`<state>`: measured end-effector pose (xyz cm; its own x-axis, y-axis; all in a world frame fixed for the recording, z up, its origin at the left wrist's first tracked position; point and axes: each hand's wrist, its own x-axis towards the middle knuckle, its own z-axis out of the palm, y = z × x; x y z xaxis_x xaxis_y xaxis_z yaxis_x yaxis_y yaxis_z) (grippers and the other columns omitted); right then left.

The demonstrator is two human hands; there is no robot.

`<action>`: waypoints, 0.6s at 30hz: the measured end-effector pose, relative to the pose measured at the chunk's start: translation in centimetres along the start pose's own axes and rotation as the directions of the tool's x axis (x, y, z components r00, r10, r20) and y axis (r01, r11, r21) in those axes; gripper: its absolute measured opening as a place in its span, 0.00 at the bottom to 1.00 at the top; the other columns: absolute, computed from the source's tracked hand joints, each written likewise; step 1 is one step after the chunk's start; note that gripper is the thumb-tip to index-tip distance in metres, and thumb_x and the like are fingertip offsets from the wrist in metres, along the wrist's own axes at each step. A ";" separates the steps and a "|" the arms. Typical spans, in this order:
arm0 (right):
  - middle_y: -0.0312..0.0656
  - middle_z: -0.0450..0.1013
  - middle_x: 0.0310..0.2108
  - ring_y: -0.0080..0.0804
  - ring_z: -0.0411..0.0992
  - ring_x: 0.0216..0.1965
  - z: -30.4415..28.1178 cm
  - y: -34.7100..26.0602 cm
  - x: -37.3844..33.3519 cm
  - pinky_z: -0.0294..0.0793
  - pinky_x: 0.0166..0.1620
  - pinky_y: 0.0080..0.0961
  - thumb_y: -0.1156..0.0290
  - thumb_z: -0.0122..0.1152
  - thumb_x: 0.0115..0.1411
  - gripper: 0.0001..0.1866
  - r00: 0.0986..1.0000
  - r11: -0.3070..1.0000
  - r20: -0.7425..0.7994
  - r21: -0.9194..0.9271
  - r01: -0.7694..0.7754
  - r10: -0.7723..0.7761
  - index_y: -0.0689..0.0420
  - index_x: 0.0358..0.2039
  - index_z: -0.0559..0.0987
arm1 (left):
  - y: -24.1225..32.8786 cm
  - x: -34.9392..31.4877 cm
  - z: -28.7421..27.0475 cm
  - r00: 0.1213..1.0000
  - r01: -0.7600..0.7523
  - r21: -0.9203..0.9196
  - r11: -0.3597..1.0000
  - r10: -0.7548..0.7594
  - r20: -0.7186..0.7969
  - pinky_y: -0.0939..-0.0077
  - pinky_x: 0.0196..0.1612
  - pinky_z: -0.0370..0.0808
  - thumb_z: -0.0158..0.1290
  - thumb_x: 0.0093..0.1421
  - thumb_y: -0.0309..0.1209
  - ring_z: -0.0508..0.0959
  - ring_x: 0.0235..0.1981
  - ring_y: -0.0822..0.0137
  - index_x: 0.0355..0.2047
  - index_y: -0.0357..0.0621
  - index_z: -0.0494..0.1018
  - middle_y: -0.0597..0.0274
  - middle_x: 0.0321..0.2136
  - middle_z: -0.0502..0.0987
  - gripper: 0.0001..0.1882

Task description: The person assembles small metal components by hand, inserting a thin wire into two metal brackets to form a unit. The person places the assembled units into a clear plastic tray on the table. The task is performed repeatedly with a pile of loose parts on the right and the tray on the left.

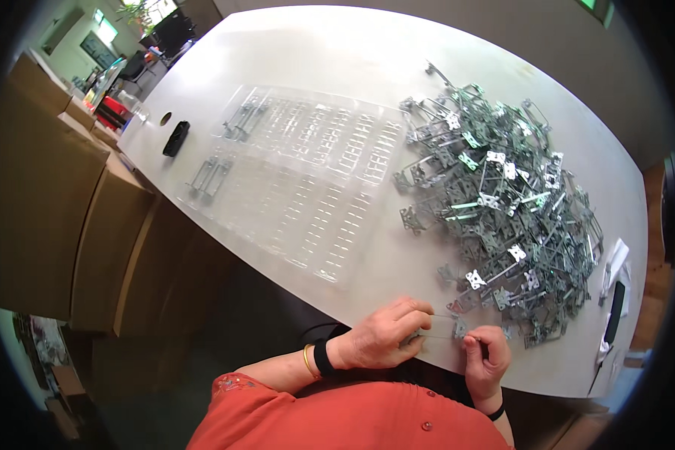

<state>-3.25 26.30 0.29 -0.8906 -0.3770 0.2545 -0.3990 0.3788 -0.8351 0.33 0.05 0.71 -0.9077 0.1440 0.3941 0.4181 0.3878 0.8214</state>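
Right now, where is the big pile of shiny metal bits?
The pile of metal parts sits on the right side of the white table, beside the clear plastic tray.

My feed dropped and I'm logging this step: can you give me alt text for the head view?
Both hands, left hand and right hand, pinch one thin grey metal bracket between them at the near edge of a white table. A large heap of similar metal brackets lies to the right, and clear plastic compartment trays holding a few brackets lie to the left.

left hand (382,337) and right hand (487,358) pinch one thin metal bracket (444,328) between fingertips, grip detail blurred | bracket pile (495,202) just beyond fingers | clear plastic tray (307,172) farther out, left
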 end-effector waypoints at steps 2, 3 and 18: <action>0.40 0.75 0.37 0.25 0.72 0.31 0.0 -0.3 0.4 0.72 0.36 0.22 0.78 0.67 0.70 0.03 0.999 0.998 0.019 -0.051 0.038 -0.037 0.59 0.40 0.79 | -0.1 0.0 0.3 0.999 -0.018 -0.004 1.000 0.018 -0.045 0.61 0.44 0.81 0.63 0.52 0.17 0.81 0.41 0.51 0.42 0.40 0.75 0.52 0.48 0.81 0.17; 0.40 0.75 0.37 0.26 0.72 0.31 0.0 -0.4 0.4 0.72 0.36 0.22 0.78 0.67 0.70 0.03 0.999 0.998 0.024 -0.046 0.031 -0.030 0.59 0.40 0.79 | -0.2 -0.2 0.5 0.998 -0.019 -0.003 1.000 0.018 -0.056 0.61 0.44 0.81 0.63 0.52 0.17 0.81 0.41 0.51 0.42 0.40 0.75 0.52 0.48 0.81 0.17; 0.41 0.75 0.34 0.31 0.72 0.33 0.1 -1.0 0.9 0.71 0.36 0.26 0.76 0.68 0.69 0.04 0.998 0.996 -0.013 -0.070 0.061 -0.062 0.59 0.38 0.80 | -0.5 -0.3 0.7 0.998 -0.038 -0.048 0.998 0.036 -0.044 0.60 0.47 0.80 0.62 0.55 0.17 0.81 0.44 0.49 0.43 0.40 0.74 0.51 0.49 0.80 0.16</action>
<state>-3.61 25.53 1.29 -0.8670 -0.3888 0.3117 -0.4665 0.4131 -0.7821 0.35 0.44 -0.12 -0.8899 0.1177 0.4406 0.4532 0.3378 0.8250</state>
